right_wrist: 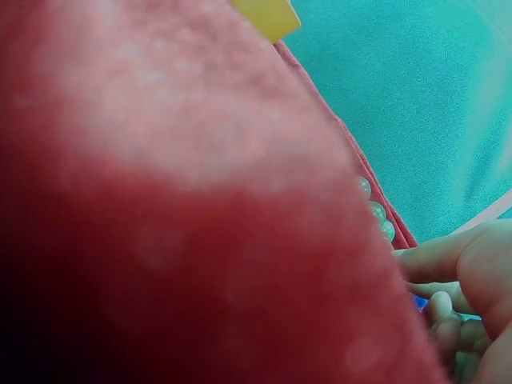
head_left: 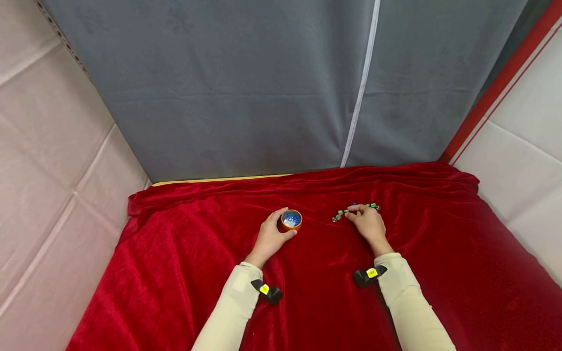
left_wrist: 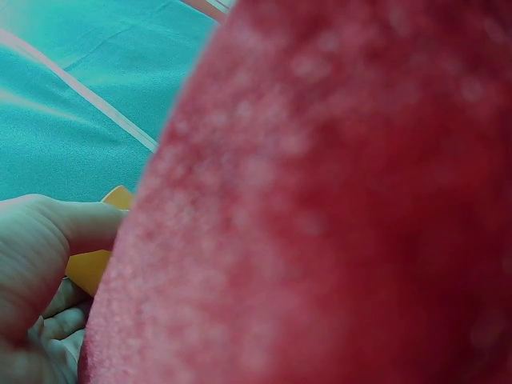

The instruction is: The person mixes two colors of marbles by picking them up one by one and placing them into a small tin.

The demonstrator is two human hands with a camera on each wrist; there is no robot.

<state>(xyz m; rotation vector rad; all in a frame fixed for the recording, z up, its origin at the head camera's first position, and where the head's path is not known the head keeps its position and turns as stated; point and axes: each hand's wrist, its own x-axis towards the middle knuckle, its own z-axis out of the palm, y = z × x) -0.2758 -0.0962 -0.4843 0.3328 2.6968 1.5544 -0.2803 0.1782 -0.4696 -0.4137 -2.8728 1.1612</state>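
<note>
An orange cup [head_left: 291,228] sits on the red cloth [head_left: 175,292] within the grip of the left hand [head_left: 269,238], thumb and fingers curved round opposite sides; the cup's blue, glinting inside is hard to make out, and whether those are contents or reflections cannot be told. In the left wrist view, blurred red cloth swallows most of the scene, leaving only a slice of the cup behind the thumb. The right hand [head_left: 368,224] reaches over a loose line of green marbles [head_left: 339,216], masking its middle; a dark blue marble [head_left: 353,203] shows just past the fingers. Thumb and forefinger come close together there, but whether they pinch a marble cannot be told, since the right wrist view is also mostly cloth and cuts the hand off at the edge. Both black wrist cameras [head_left: 274,295] carry yellow labels [head_left: 371,272], their markings too small to read.
</note>
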